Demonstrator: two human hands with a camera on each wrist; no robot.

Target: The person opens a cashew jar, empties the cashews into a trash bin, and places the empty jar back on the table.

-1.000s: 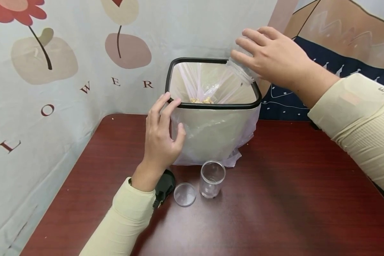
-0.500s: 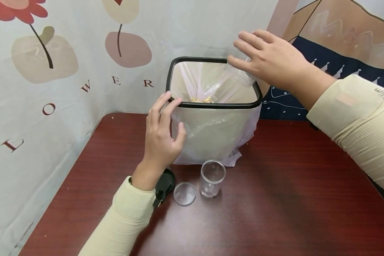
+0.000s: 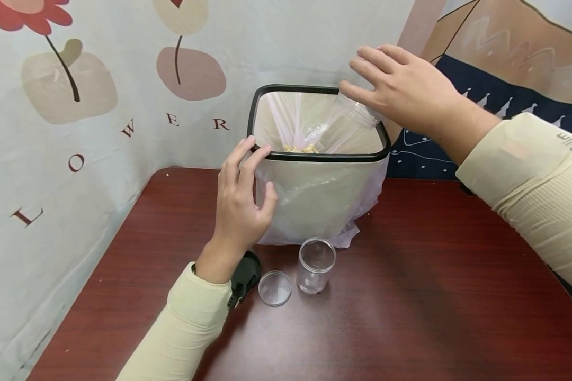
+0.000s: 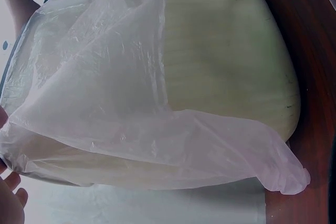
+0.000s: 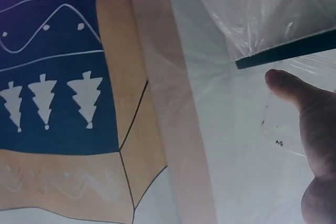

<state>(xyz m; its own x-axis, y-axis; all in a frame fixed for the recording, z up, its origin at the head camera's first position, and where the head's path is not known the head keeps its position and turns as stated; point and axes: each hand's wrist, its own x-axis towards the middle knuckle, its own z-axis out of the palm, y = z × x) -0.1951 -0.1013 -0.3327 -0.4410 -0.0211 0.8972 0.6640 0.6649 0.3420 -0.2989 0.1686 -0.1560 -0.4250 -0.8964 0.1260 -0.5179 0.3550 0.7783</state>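
My right hand (image 3: 405,87) grips a clear plastic jar (image 3: 359,112), tilted over the right side of a trash bin with its mouth inside the black rim (image 3: 321,157). The right wrist view shows the thumb (image 5: 286,85) along the jar, with a few dark specks on its wall. My left hand (image 3: 240,203) rests its fingertips on the bin's front left corner, thumb apart from the fingers. A thin pinkish bag (image 4: 105,93) lines the pale bin (image 3: 310,201) and hangs over its outside. Yellowish pieces (image 3: 300,150) lie in the bag.
A second clear jar (image 3: 316,266) stands upright in front of the bin on the dark red table (image 3: 410,317). Beside it lies a round clear lid (image 3: 275,288). A black device (image 3: 245,275) is strapped at the left wrist. A patterned curtain (image 3: 138,63) rises behind.
My right hand has moved slightly down and left, bringing the tilted jar further over the bin in the first half second. The left hand stays at the rim.
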